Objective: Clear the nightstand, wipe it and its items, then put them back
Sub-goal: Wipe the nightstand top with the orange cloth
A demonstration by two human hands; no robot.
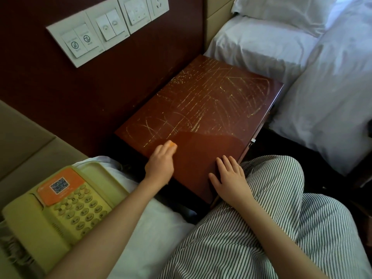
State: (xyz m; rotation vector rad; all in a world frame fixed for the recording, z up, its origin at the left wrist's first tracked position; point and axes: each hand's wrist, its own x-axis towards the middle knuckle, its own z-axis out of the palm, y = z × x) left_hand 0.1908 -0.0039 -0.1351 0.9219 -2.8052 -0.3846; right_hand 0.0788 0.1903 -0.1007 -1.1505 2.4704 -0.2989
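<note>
L hand [161, 164] curls round a small orange wipe [172, 144] on the scratched table [211, 109]. R hand [229, 176] lies flat on table's near edge. Phone [60, 208] sits on bed [157, 228], left.

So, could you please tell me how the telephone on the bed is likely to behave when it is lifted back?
The telephone looks like rigid plastic, so it should lift stiffly. Its handset only rests in the cradle, so it may slide off if tilted. On soft bedding it could rock when pushed.

cloth [173, 145] mostly under left hand [160, 166], switch labels [80, 42] unreadable
</note>
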